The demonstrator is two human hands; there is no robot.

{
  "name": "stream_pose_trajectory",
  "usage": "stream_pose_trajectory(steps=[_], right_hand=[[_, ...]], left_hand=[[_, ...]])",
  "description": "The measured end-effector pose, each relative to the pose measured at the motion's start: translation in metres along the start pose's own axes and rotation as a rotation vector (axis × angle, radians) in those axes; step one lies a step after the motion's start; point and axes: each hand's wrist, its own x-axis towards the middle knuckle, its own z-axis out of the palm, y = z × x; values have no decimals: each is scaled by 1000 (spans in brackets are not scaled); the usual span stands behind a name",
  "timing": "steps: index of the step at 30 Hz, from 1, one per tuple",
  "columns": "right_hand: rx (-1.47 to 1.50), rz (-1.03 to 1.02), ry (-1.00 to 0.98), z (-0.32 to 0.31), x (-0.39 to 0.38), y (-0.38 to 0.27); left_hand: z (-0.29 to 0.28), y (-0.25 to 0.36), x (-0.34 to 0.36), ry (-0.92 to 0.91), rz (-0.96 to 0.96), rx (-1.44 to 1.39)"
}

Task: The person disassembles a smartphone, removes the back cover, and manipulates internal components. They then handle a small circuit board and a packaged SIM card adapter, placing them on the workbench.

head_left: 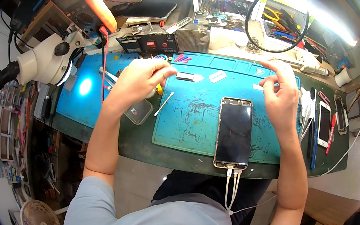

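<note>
Phone (pixel 234 132) sits face up near the front edge of the desk (pixel 139 150) on the blue mat (pixel 188 118), white cables (pixel 231 186) plugged in. Both hands hover further back: left hand (pixel 136 80) looks pinched on something tiny, can't tell what; right hand (pixel 281 95) is half-curled, holding nothing. I'd keep small bits over the mat.

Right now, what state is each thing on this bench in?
Phone: flat on the blue mat, screen dark, two white cables plugged in.
Microscope: lamp lit, bright spot on the left mat.
Left hand: raised, fingers pinched together.
Right hand: raised, fingers curled, holding nothing I can see.
Swab: lying loose.
</note>
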Motion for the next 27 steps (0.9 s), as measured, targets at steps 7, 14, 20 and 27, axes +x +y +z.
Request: stream_pose_trajectory(steps=[7, 14, 20, 27], right_hand=[[-12, -15, 1, 1, 0, 2], [-30, -22, 1, 2, 1, 4], [-39, -20, -11, 1, 1, 6], [-12, -8, -1, 0, 1, 2]], left_hand=[[17, -15, -9, -45, 213, 398], [14, -2, -5, -82, 45, 141], [16, -7, 7, 56, -88, 200], [-12, -26, 0, 179, -49, 197]])
